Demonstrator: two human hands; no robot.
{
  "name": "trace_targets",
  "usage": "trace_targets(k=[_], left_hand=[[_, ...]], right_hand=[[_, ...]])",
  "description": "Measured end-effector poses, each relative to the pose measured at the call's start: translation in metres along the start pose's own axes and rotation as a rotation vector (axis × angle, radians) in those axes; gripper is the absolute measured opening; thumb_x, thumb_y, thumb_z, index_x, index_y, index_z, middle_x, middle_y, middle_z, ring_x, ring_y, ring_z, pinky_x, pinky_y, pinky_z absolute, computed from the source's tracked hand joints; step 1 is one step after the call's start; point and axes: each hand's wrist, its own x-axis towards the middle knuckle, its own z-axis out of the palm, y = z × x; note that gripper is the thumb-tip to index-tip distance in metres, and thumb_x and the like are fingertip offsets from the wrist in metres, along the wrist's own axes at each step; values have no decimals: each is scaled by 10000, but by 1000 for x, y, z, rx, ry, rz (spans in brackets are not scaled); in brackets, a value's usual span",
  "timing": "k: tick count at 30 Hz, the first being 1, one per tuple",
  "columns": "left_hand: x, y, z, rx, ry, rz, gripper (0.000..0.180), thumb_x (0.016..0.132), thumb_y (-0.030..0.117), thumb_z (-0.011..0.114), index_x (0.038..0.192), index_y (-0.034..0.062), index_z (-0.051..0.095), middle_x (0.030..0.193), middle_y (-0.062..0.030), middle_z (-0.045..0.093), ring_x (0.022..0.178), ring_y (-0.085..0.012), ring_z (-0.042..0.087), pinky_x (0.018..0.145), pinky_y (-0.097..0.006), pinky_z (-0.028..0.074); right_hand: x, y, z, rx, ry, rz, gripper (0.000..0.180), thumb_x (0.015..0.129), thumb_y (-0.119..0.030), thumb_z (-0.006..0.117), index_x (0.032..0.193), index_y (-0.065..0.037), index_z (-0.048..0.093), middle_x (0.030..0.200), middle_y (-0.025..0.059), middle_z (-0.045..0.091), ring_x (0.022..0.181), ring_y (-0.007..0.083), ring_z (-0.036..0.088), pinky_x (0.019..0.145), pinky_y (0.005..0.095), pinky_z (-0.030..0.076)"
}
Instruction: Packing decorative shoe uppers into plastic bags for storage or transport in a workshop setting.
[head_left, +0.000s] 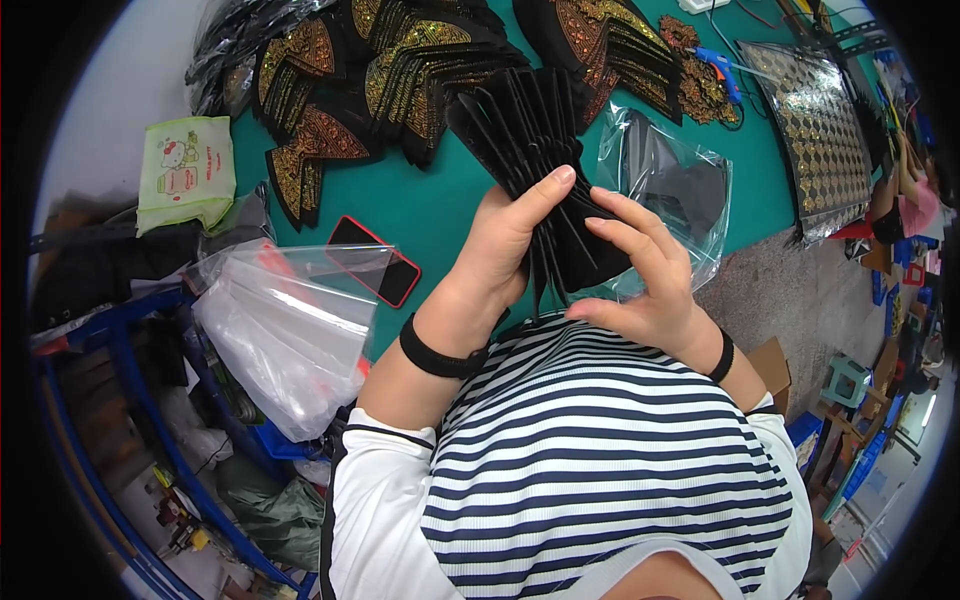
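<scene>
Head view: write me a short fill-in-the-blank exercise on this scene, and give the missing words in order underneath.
1. The left hand grips a fanned bundle whose colour is ____.
2. The red-rimmed phone lies to the person's ____ of both hands.
3. The bare top of the table is coloured ____.
4. The body of the glue gun is mainly ____.

Missing words: black; left; green; blue.

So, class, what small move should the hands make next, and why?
Probably close the right hand gently on the black pieces: they fan apart at the top, and while the left hand grips their middle, the right's thumb and fingers are spread.
</scene>
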Motion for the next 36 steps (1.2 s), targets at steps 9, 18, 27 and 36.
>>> trace_targets(k=[9,18,27,36], left_hand=[[7,-4,-4,119,-15,64,266,867,186,607,1052,4,549,920,-76,622,785,-152,636,689,-270,543],[16,-18,20,303,-39,322,459,811,133,674,1162,-50,442,1053,-127,561,942,-169,569,827,-280,469],[16,-22,23,439,-88,213,456,794,138,690,1141,-40,455,1040,-114,571,929,-162,571,818,-278,468],[19,-37,22,754,-113,465,491,757,62,705,1163,-24,443,1041,-98,595,938,-164,592,806,-278,482]], right_hand=[[-15,10,-1,255,-12,54,769,702,-101,706,1347,31,309,1304,271,425,1154,341,509,945,371,432],[-14,-6,-1,122,-4,406,1020,683,-291,782,1402,51,144,1349,283,344,1241,366,406,1003,391,372],[-31,0,-4,203,38,501,1005,693,-274,766,1408,40,135,1342,275,355,1250,366,395,978,428,404],[-40,13,-28,714,139,782,1035,695,-371,779,1429,-3,149,1376,203,363,1227,275,432,973,386,381]])
